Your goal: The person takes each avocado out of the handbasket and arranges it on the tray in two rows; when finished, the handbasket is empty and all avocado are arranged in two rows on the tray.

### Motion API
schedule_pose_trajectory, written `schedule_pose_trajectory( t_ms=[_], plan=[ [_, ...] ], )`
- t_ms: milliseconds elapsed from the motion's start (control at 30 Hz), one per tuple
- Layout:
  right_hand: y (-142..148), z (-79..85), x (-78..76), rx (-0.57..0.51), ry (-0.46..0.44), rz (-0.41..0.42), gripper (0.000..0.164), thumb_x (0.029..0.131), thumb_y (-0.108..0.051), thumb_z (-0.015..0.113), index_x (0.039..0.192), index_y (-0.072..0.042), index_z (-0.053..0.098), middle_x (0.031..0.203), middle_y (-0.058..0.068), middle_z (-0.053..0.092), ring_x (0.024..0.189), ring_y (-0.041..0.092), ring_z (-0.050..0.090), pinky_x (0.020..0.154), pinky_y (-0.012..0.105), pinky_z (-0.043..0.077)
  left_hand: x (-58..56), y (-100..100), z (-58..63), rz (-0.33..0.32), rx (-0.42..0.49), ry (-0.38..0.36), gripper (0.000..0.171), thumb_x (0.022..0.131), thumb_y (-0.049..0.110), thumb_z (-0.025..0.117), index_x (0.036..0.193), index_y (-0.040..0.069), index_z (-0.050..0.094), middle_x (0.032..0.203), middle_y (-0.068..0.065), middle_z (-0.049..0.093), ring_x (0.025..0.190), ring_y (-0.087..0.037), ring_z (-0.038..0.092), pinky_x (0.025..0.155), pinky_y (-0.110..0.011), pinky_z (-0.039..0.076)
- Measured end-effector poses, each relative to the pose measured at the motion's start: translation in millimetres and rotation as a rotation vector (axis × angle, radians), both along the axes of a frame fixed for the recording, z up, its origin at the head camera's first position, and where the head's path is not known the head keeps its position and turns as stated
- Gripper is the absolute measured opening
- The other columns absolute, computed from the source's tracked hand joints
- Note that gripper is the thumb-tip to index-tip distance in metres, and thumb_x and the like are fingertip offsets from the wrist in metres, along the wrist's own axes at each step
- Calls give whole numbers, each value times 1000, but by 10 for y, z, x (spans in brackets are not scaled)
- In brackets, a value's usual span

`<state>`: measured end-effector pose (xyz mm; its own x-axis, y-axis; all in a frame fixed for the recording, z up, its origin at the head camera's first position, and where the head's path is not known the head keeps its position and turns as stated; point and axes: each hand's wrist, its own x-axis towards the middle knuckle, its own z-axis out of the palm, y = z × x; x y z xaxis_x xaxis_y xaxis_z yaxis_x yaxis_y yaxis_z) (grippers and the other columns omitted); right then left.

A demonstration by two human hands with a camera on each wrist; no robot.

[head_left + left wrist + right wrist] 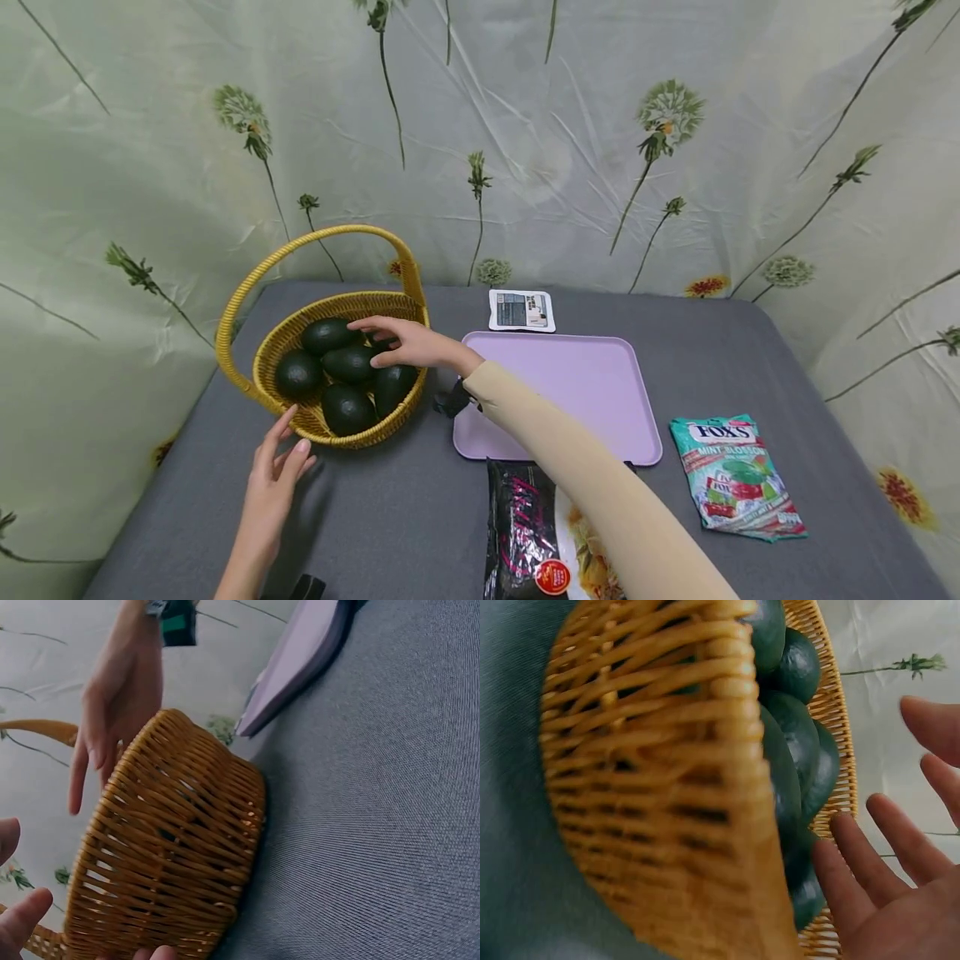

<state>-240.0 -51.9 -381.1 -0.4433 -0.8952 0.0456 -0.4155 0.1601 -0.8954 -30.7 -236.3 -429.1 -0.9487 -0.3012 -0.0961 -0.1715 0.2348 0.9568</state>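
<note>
Several dark green avocados (pixel 348 409) lie in a yellow wicker basket (pixel 390 432) with a tall arched handle, at the table's left. Above the avocados hovers my right hand (pixel 415 343), its fingers spread apart with nothing between them. In the right wrist view the fingertips come close to the avocados (pixel 790 727); whether they touch cannot be told. My left hand (pixel 272 479) is at the basket's near left rim, fingers loosely bent and holding nothing. Its fingertips appear beside the woven wall (pixel 165 847) in the left wrist view, and contact there is unclear.
A lilac tray (pixel 573 375) lies right of the basket, with a small white packet (pixel 522 310) behind it. In front of the tray is a black food bag (pixel 521 525), partly under my right sleeve. A teal Fox's candy bag (pixel 738 479) lies farther right.
</note>
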Motion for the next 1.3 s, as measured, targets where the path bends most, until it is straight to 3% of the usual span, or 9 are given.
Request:
schedule_pose_trajectory(
  t_ms=[233, 333, 467, 600, 833, 967, 1067, 1167, 1300],
  plan=[
    [-269, -57, -26, 127, 28, 22, 54, 93, -4, 60, 144, -9, 42, 149, 8, 35, 134, 25, 35, 106, 30, 34, -94, -58, -56, -56, 57, -38, 64, 103, 32, 44, 155, 18, 12, 154, -21, -2, 128, -42, 30, 81, -6, 43],
    [-334, -69, -33, 186, 50, 8, 53, 92, -6, 61, 143, -14, 47, 148, 4, 37, 133, 18, 35, 104, 27, 35, -117, -75, -82, -79, 23, -47, 65, 102, 33, 45, 155, 18, 11, 155, -20, -3, 131, -45, 27, 94, -26, 44],
    [-388, -67, -31, 264, 47, -6, 51, 90, -4, 61, 138, -19, 53, 147, 1, 39, 132, 12, 34, 102, 25, 35, -133, -86, -115, -94, -12, -34, 66, 102, 31, 48, 155, 17, 11, 156, -20, 0, 131, -48, 26, 100, -62, 30],
    [-435, -75, -17, 339, 55, 5, 48, 90, -1, 60, 134, -20, 57, 146, 0, 41, 132, 11, 35, 100, 24, 36, -146, -80, -124, -98, -13, -13, 65, 102, 30, 48, 155, 16, 14, 156, -18, 3, 133, -48, 21, 101, -67, 24],
    [-505, -109, 25, 389, 152, 31, 48, 91, -2, 61, 135, -22, 57, 144, 1, 44, 129, 12, 39, 97, 20, 37, -157, -71, -101, -131, -1, -24, 66, 102, 31, 48, 155, 17, 12, 156, -18, 2, 132, -47, 24, 100, -64, 28],
    [-505, -94, 40, 383, 206, -25, 40, 93, -6, 63, 129, -23, 60, 137, -1, 50, 122, 12, 45, 92, 20, 40, -161, -62, -90, -125, 39, -56, 67, 101, 34, 48, 155, 20, 11, 157, -13, 1, 128, -34, 35, 96, -31, 43],
    [-497, -72, 35, 383, 229, -70, 34, 94, -8, 62, 125, -22, 61, 131, 0, 54, 114, 13, 49, 88, 22, 41, -168, -51, -86, -118, 89, -68, 67, 101, 33, 48, 155, 21, 11, 157, -10, -1, 123, -21, 40, 85, -9, 43],
    [-489, -64, 30, 408, 218, -63, 36, 95, -10, 61, 128, -23, 59, 133, -1, 53, 117, 14, 48, 91, 24, 41, -167, -43, -83, -115, 136, -65, 67, 102, 31, 48, 155, 21, 9, 157, -9, -5, 126, -22, 38, 84, -7, 42],
    [-502, -94, 36, 451, 192, 17, 44, 96, -13, 60, 137, -27, 54, 143, -1, 44, 131, 14, 38, 102, 25, 36, -160, -38, -80, -115, 165, -60, 67, 102, 28, 47, 155, 21, 7, 157, -8, -8, 132, -33, 30, 83, -5, 41]
  ],
)
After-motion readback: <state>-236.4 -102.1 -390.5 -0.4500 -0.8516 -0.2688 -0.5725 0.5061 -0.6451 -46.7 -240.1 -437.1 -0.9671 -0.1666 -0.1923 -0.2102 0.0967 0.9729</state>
